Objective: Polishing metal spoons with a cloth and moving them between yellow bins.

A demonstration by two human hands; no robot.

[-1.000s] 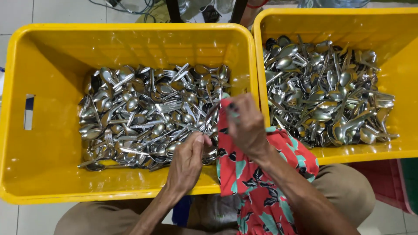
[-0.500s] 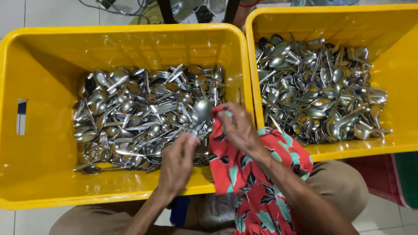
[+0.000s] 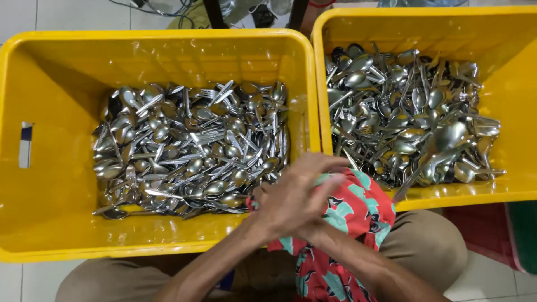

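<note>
My left hand (image 3: 282,198) and my right hand (image 3: 327,182) are pressed together at the near rims of two yellow crates. The left hand lies over the right hand. My right hand is wrapped in a red floral cloth (image 3: 358,210) that hangs down over my lap. Whether my left hand holds anything is hidden. A blurred steel spoon (image 3: 447,137) lies slanted over the heap of cutlery (image 3: 403,106) in the right crate (image 3: 503,190). The left crate (image 3: 56,223) holds a heap of steel spoons and forks (image 3: 190,148).
The crates stand side by side on a pale tiled floor, their rims touching. My knees in tan trousers (image 3: 430,240) sit just below them. Cables and dark legs (image 3: 212,11) show at the top edge. A red and green mat (image 3: 498,235) lies at the right.
My left hand held a spoon up against the cloth; now no spoon shows in it and both hands have dropped together toward me. A blurred spoon has appeared over the right crate's heap.
</note>
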